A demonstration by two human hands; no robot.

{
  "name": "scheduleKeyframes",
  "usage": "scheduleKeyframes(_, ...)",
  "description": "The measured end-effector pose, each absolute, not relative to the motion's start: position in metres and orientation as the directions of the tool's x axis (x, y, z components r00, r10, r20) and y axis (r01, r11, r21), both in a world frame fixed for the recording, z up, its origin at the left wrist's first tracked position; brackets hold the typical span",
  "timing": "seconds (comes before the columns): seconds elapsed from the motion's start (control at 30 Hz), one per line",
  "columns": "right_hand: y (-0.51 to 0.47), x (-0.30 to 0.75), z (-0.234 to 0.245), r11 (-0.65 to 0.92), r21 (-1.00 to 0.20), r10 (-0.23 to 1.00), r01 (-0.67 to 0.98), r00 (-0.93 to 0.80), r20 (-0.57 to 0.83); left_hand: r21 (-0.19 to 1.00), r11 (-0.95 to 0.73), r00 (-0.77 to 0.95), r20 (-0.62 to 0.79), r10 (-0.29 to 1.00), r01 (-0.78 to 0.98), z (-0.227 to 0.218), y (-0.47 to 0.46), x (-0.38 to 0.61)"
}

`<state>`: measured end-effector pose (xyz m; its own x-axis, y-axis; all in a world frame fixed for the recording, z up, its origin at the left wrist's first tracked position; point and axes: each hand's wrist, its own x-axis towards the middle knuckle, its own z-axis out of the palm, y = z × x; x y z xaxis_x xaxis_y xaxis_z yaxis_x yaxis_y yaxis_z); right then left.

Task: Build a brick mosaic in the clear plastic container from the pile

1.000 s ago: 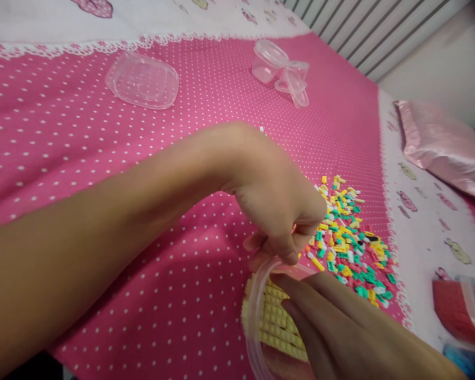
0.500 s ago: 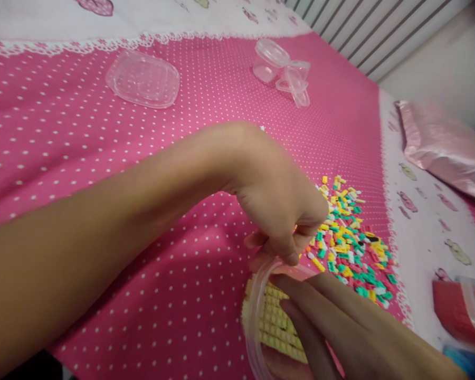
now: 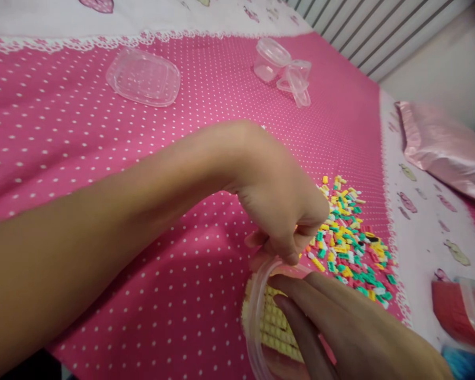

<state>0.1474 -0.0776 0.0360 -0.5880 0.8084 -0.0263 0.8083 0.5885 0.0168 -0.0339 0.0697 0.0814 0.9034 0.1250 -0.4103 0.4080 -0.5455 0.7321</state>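
My left hand reaches in from the left with its wrist bent. Its closed fingers grip the far rim of a clear plastic container. Neat rows of small yellow building blocks line the inside of this container. From the lower right, my right hand reaches over the rim. Its fingers are stretched out, with the fingertips at the yellow blocks' upper edge; I see nothing held between them. Part of the container is hidden under the right hand.
A loose pile of yellow, green, red and white blocks lies beyond my hands. Farther off are a clear lid, small clear containers and a pink pillow. A red-filled tub stands at the right edge.
My right hand's fingers have shifted slightly left over the yellow blocks inside the container. My left hand keeps its hold on the rim.
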Motion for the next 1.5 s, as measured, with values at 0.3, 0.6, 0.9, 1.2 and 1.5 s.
scheduleKeyframes(0.3,-0.065,0.158,0.04,0.727,0.005,0.686,0.687,-0.725,-0.052,0.736,-0.521,0.899,-0.396,0.185,0.432,0.079,0.066,-0.033)
scheduleKeyframes(0.6,-0.061,0.171,0.043,0.726,-0.068,0.683,0.684,-0.729,-0.037,0.75,-0.497,0.899,-0.392,0.196,0.436,0.08,0.066,-0.033)
scheduleKeyframes(0.9,-0.062,0.174,0.038,0.677,-0.048,0.732,0.734,-0.679,-0.06,0.736,-0.526,0.9,-0.408,0.157,0.425,0.079,0.067,-0.033)
scheduleKeyframes(1.2,-0.065,0.174,0.039,0.715,0.032,0.697,0.698,-0.71,-0.1,0.727,-0.542,0.902,-0.398,0.169,0.422,0.08,0.067,-0.033)
scheduleKeyframes(1.5,-0.067,0.173,0.039,0.702,0.104,0.712,0.705,-0.698,-0.072,0.738,-0.516,0.898,-0.401,0.184,0.435,0.078,0.068,-0.033)
